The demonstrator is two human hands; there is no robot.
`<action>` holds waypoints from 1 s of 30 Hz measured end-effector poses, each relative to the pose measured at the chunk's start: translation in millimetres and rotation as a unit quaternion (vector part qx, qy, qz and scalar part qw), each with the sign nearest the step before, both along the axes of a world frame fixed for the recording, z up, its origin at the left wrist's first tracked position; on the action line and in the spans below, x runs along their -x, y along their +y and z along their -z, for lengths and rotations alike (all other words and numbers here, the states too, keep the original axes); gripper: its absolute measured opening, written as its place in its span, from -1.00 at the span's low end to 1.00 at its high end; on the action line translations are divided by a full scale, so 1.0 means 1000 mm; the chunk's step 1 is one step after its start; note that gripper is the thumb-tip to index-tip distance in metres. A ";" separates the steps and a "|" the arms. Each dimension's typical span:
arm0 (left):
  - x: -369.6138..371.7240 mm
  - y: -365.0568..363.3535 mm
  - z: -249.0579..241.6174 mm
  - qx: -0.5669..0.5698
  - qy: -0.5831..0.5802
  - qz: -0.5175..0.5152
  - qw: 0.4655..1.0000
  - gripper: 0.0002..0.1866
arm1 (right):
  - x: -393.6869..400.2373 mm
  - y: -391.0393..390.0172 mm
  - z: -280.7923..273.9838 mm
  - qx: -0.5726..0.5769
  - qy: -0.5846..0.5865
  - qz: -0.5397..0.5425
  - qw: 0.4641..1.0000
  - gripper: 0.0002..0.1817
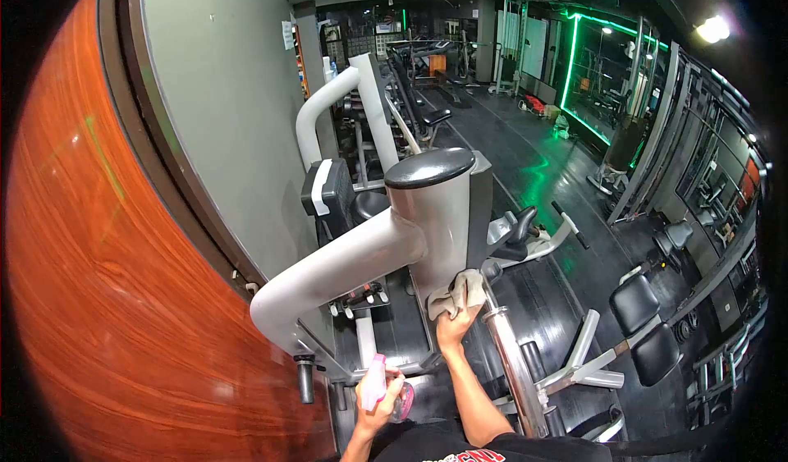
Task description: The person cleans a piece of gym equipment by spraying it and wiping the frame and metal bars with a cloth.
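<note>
My right hand (454,329) is closed on a beige cloth (457,295), which lies against the lower part of a thick light-grey machine column (439,224). A black oval cap (430,168) tops this column. Low in the view, my left hand (373,409) is wrapped round a spray bottle (375,382) with a pink and white head and a see-through pink body. The bottle is held upright, apart from the machine. Just right of the cloth, a chrome bar (513,363) slants down toward me.
A glossy wood-grain panel (123,298) and a grey wall (213,109) rise close on the left. The machine's curved arm (328,273) reaches toward them. At right stands a bench with black pads (636,306). Green light strips (573,60) frame a mirror at the back.
</note>
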State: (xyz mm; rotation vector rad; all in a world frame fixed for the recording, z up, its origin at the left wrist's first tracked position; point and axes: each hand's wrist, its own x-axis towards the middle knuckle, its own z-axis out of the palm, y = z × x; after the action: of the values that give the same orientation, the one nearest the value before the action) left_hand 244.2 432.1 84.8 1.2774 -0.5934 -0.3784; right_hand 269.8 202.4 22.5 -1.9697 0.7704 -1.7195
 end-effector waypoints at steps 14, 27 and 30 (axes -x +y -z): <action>-0.001 -0.009 -0.011 -0.036 -0.023 0.048 0.998 -0.82 | -0.010 -0.013 -0.222 0.152 -0.065 -0.030 0.986 -0.41; -0.006 -0.010 -0.007 -0.038 -0.035 0.039 0.998 -0.82 | 0.007 0.011 -0.072 0.040 -0.026 -0.065 0.997 -0.58; -0.007 -0.006 -0.012 -0.047 -0.051 0.039 0.997 -0.81 | 0.010 -0.004 -0.082 -0.014 -0.144 -0.140 0.980 -0.61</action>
State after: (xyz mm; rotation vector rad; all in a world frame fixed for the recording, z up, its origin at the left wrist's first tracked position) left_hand 251.3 425.8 96.7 1.3729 -0.7212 -0.4113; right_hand 259.8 198.1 104.2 -1.6657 0.3932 -1.7545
